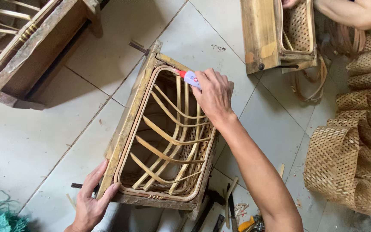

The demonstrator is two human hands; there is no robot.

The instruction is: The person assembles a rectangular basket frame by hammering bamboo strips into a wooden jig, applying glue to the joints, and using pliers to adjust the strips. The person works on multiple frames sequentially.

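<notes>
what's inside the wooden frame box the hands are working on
Inside the wooden frame box sits a woven bamboo basket with curved bamboo strips crossing it. The right hand holds a small glue tube at the rim. The basket's bottom is mostly hidden.

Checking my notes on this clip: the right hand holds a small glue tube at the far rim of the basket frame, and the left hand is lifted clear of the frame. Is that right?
Not quite. In the head view the left hand is not lifted clear: it rests against the near corner of the wooden frame. The rest stands: the right hand holds the small glue tube at the far rim.
</notes>
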